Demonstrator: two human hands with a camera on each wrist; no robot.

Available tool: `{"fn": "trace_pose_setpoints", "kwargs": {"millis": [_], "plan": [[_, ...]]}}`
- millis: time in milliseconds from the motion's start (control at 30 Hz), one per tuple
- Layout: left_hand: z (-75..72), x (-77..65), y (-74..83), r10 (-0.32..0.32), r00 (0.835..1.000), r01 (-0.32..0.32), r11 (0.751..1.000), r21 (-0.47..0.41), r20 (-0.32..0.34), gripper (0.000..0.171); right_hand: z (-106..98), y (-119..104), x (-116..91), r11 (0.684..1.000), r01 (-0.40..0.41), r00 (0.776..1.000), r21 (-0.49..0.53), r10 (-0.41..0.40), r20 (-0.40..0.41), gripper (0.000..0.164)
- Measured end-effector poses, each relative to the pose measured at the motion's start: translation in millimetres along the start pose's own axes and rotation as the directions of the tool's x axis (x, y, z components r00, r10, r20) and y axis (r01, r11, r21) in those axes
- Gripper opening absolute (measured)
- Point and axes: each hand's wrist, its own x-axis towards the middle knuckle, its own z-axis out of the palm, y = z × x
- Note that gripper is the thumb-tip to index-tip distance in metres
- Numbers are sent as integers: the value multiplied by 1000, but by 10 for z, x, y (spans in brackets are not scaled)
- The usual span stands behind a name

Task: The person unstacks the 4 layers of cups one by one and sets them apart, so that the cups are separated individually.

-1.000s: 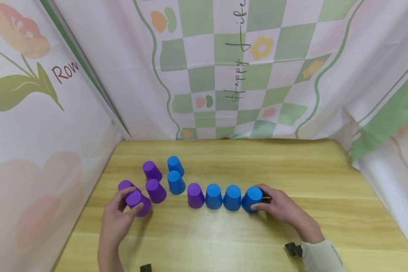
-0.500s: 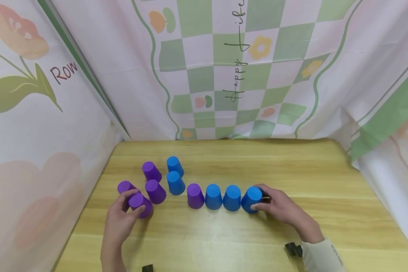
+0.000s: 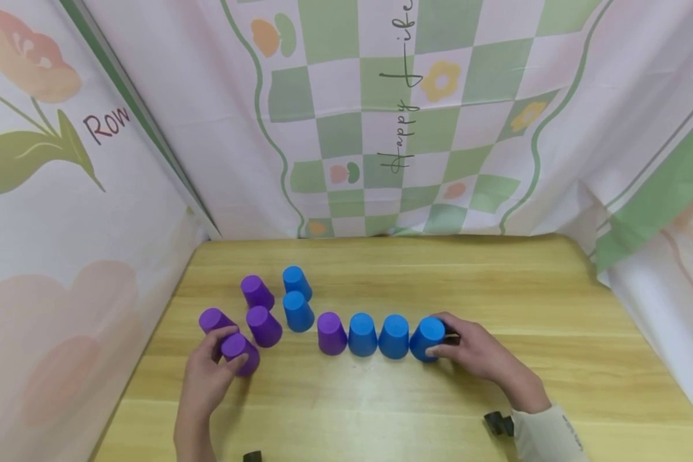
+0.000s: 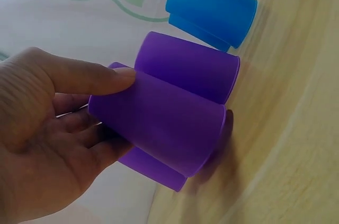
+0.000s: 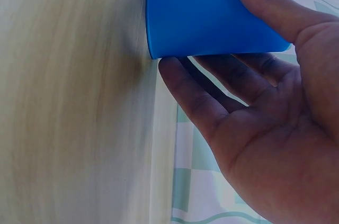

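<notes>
My left hand (image 3: pixel 208 372) grips an upside-down purple cup (image 3: pixel 241 354) between thumb and fingers at the left front. In the left wrist view the thumb lies across this purple cup (image 4: pixel 164 121), and its rim is close to the table; whether they touch I cannot tell. At the right end of a row, my right hand (image 3: pixel 476 346) holds an upside-down blue cup (image 3: pixel 428 337), thumb in front and fingers behind. In the right wrist view the blue cup (image 5: pixel 206 17) stands on the table. Left of it in the row are a blue cup (image 3: pixel 394 337), another blue cup (image 3: pixel 362 335) and a purple cup (image 3: pixel 332 333).
Behind my left hand stand three purple cups, one at the left (image 3: pixel 212 319), one nearer the middle (image 3: pixel 264 326) and one further back (image 3: pixel 256 292). Two blue cups, a front one (image 3: pixel 298 312) and a rear one (image 3: pixel 296 282), stand beside them. Patterned curtains (image 3: pixel 323 128) enclose the wooden table (image 3: pixel 468 276).
My left hand has moved slightly right and toward the front edge with the purple cup, away from the purple cup behind it. My right hand and the row of cups have stayed in place.
</notes>
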Motion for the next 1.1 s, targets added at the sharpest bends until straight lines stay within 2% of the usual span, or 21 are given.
{"fn": "trace_pose_setpoints", "kwargs": {"millis": [433, 700, 933, 1100], "plan": [[7, 18, -62, 17, 1000, -18, 1000, 25, 25, 58, 5, 12, -5, 1000, 10, 1000, 1, -10, -4, 48], [-12, 7, -19, -17, 999, 14, 998, 67, 38, 61, 11, 28, -5, 1000, -11, 1000, -1, 11, -3, 48], [-37, -28, 53, 33, 999, -34, 998, 61, 21, 58, 4, 14, -4, 1000, -12, 1000, -6, 12, 0, 50], [-55, -52, 119, 42, 999, -43, 998, 55, 15, 56, 0, -3, -11, 1000, -8, 1000, 0, 8, 4, 49]]}}
